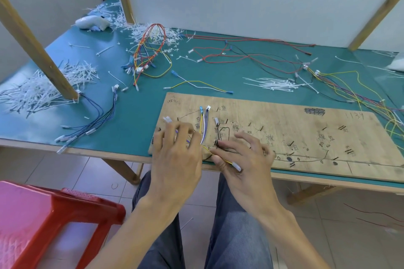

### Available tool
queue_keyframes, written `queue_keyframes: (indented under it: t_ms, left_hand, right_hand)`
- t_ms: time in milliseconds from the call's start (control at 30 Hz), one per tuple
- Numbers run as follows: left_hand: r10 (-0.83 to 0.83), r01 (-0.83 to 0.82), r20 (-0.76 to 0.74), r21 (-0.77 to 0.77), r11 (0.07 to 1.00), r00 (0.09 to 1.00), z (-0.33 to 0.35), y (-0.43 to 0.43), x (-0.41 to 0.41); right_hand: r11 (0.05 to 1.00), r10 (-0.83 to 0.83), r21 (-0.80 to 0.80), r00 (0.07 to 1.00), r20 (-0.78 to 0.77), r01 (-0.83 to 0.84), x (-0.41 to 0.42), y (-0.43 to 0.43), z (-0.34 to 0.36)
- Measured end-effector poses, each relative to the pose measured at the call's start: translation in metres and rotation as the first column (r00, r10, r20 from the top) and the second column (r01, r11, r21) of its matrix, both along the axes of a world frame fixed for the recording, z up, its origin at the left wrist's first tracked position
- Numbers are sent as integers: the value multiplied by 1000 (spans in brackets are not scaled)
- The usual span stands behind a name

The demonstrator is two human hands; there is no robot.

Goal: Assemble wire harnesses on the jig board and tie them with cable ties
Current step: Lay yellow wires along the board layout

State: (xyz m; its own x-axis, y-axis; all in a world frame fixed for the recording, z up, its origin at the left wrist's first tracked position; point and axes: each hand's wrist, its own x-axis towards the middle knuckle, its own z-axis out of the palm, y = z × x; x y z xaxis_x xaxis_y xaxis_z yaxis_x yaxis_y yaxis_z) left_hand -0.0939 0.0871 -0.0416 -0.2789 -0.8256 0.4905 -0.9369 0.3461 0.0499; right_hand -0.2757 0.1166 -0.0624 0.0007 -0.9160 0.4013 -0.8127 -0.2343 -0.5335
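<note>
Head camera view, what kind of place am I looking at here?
Probably a small wire-harness assembly workbench: a wooden jig board marked with routing lines, heaps of white cable ties, and loose coloured wires on a green-topped table.

I count one jig board [295,137] and two hands: the left hand [175,155], and the right hand [244,159], which pinches one yellow wire [228,162]. Cable ties make three heaps: left heap [41,89] at nine o'clock, back heap [142,30] at eleven, right heap [277,84] at two. One red stool [43,220] stands at eight.
</note>
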Motion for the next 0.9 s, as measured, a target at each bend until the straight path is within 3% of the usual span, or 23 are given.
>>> queue_keyframes:
  t_ms: [167, 267, 433, 633, 833, 900]
  left_hand:
    - [-210, 217, -121, 43, 975, 970, -3, 0, -4]
    - [-244, 257, -145, 77, 963, 959, -4, -2, -3]
    - [-224, 258, -204, 157, 953, 953, -4, -4, -5]
    - [-233, 280, -247, 174, 944, 940, -5, -8, -1]
    - [-283, 294, -102, 116, 949, 954, -5, -5, -3]
    - [-294, 297, -41, 98, 950, 955, -4, -4, -4]
  right_hand:
    - [997, 9, 75, 992, 129, -18, -2, -3, 12]
    - [994, 18, 104, 992, 126, -31, -6, -8, 19]
    - [978, -85, 205, 964, 254, 32, -16, -25, 34]
    - [936, -39, 348, 973, 229, -44, -25, -47, 44]
    - [956, -25, 295, 998, 61, 6, -22, -73, 46]
    - [956, -10, 294, 996, 87, -16, -19, -82, 46]
